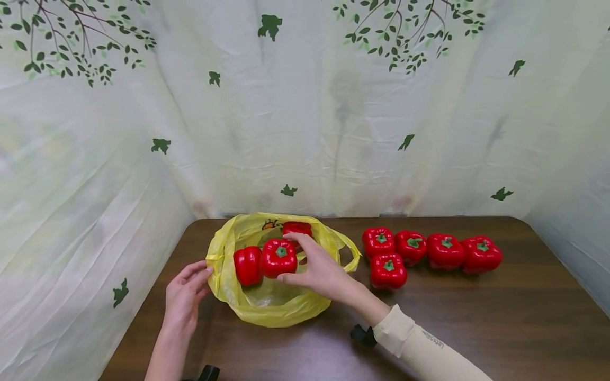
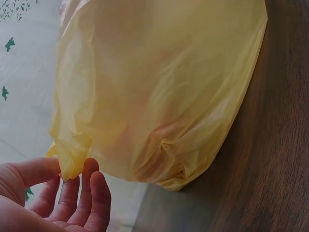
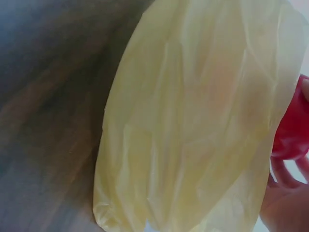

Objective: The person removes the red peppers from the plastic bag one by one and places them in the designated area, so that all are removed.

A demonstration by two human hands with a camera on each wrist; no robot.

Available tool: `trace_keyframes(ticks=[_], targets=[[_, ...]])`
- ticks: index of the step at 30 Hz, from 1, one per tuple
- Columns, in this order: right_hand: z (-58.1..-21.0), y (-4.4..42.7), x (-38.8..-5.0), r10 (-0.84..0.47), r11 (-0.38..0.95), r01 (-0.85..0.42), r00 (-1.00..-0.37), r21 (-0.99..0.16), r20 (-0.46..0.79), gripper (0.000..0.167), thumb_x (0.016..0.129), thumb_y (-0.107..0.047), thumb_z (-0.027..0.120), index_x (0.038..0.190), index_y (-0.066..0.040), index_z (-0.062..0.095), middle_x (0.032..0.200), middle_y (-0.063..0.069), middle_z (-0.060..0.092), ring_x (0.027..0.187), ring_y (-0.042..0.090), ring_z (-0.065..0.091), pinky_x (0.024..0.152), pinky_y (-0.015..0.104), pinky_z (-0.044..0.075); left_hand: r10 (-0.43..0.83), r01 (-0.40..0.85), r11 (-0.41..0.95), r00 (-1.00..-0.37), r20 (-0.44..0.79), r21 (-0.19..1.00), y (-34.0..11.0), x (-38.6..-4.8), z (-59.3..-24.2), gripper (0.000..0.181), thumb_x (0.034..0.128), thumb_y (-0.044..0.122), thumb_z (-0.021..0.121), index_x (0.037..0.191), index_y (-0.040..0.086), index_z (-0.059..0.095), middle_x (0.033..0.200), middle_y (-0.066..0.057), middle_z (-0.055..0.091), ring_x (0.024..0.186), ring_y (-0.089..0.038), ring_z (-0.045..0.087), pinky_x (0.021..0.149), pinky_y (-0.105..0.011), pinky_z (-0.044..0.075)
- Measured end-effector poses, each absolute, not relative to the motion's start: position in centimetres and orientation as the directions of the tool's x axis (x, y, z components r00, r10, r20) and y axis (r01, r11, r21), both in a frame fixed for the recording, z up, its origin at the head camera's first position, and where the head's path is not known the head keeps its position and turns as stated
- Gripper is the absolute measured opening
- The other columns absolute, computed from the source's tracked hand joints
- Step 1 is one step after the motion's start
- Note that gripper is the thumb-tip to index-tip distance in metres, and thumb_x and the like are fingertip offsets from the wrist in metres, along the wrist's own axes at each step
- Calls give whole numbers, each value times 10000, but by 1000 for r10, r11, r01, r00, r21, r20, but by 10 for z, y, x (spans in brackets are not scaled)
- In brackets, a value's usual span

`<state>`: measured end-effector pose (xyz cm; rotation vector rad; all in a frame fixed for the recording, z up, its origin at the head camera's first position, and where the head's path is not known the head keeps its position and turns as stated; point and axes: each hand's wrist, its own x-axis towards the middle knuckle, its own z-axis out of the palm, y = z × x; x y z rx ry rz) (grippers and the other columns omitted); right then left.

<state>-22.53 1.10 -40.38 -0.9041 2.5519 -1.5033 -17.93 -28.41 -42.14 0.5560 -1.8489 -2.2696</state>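
Note:
A yellow plastic bag (image 1: pixel 267 312) stands with its mouth spread wide on the table. With thumb and fingers my left hand (image 1: pixel 186 293) pinches the bag's left handle, seen closely as a bunched strip (image 2: pixel 73 157) in the left wrist view. My right hand (image 1: pixel 326 272) grips a red bell pepper (image 1: pixel 278 260) with a green stem, over the bag's opening. Inside the bag are another red bell pepper (image 1: pixel 247 267) on the left and one (image 1: pixel 296 228) at the back, partly hidden. In the right wrist view the bag's side covers much of the held pepper (image 3: pixel 292 130).
Right of the bag, several red bell peppers (image 1: pixel 445 251) form a row, with one pepper (image 1: pixel 388 271) in front. The bag's right handle (image 1: pixel 353 256) loops out toward them. Behind the brown table (image 1: pixel 476 328) hangs a pale leaf-patterned curtain (image 1: pixel 333 132).

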Motion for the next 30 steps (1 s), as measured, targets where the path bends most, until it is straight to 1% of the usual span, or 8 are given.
trace_keyframes(ticks=[5,8,10,14,20,25,27,30], targets=[[-403,18,-216,-457,234,-444,-836,-865,305,772,780,-304,843,1405,-258,393,1339,-74,481,1177,149,501,886,410,526,-354,-126,-222,-914,-200,967,-283,-180,-421,135,901,164,736,1028,136,700,935,46,696,838,-114,655,774,-257,556],[-401,25,-210,-424,195,-446,-842,-874,335,761,772,-281,854,1386,-227,409,1300,-79,503,1185,137,492,880,428,527,-353,-129,-219,-914,-201,967,-283,-181,-421,157,901,173,738,1046,130,695,946,47,693,847,-115,653,773,-252,554],[-398,29,-206,-400,193,-450,-847,-872,349,754,768,-281,858,1379,-199,425,1283,-86,514,1180,120,492,874,437,527,-352,-132,-219,-913,-205,967,-283,-182,-421,165,901,175,738,1052,129,693,949,47,690,850,-113,651,768,-249,553],[-393,40,-197,-369,207,-468,-851,-859,374,737,761,-290,861,1364,-206,444,1285,-104,514,1176,123,500,866,446,529,-354,-142,-216,-911,-213,966,-283,-182,-422,176,902,181,737,1062,130,687,952,50,687,854,-111,649,771,-249,552],[-386,56,-187,-350,186,-491,-843,-851,409,719,760,-259,864,1357,-217,465,1305,-92,522,1184,164,524,865,376,532,-360,-156,-216,-905,-227,964,-284,-182,-422,181,901,191,738,1067,143,686,957,60,688,866,-105,645,775,-247,549],[-382,73,-177,-328,147,-440,-866,-886,376,719,768,-219,858,1366,-285,465,1288,-60,550,1083,225,587,730,362,581,-366,-156,-215,-902,-228,964,-285,-182,-421,191,902,197,737,1078,141,689,971,61,683,877,-107,637,781,-242,546],[-381,80,-175,-317,156,-444,-868,-882,382,725,766,-211,860,1371,-292,469,1279,-53,557,1071,227,585,734,361,580,-368,-157,-212,-902,-227,965,-285,-182,-420,191,902,201,737,1078,143,689,975,62,680,878,-107,635,783,-241,545],[-379,90,-172,-289,186,-472,-865,-862,411,742,750,-192,872,1375,-278,481,1269,-59,565,1100,190,570,807,352,560,-371,-151,-218,-901,-225,964,-286,-182,-420,183,897,191,742,1066,143,692,967,63,683,868,-105,640,772,-242,547]])
